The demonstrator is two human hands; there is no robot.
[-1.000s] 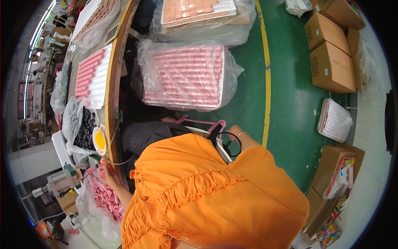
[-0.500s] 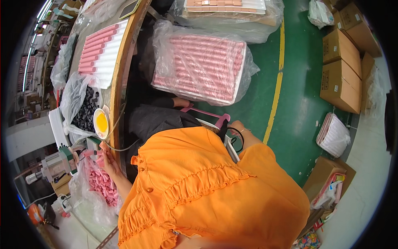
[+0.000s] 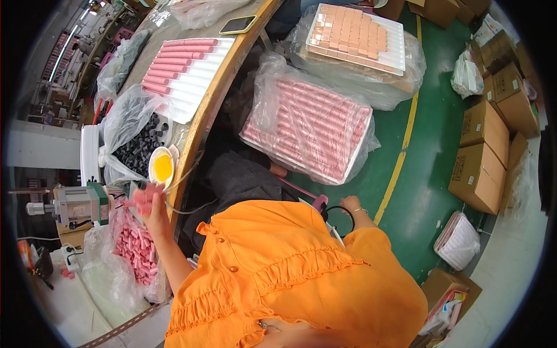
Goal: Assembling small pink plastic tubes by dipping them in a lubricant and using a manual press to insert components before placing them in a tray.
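Observation:
My left hand (image 3: 152,203) is raised at the table edge, its fingers closed round several short pink tube pieces (image 3: 143,200). Just beyond it stands a white bowl (image 3: 162,167) of yellow liquid. Below it lies an open plastic bag of loose pink pieces (image 3: 136,249). Dark caps (image 3: 144,142) fill another clear bag behind the bowl. Low at my right side is my right hand (image 3: 351,203), beside a black loop (image 3: 342,210) and near a pink frame (image 3: 319,201). Its fingers are too small and partly hidden to tell whether they grip anything.
On the table, a white ribbed tray (image 3: 200,87) holds a row of pink tubes, with a phone (image 3: 238,25) behind. A grey machine (image 3: 78,206) stands at left. Wrapped pink tubes (image 3: 316,127) and a tray of peach pieces (image 3: 354,37) stand right of the table. Cartons (image 3: 476,177) line the right wall.
My view has turned, so the table and trays sit lower and further right. My left hand has risen with the pink pieces toward the bowl; the pink frame beside my right hand shows less.

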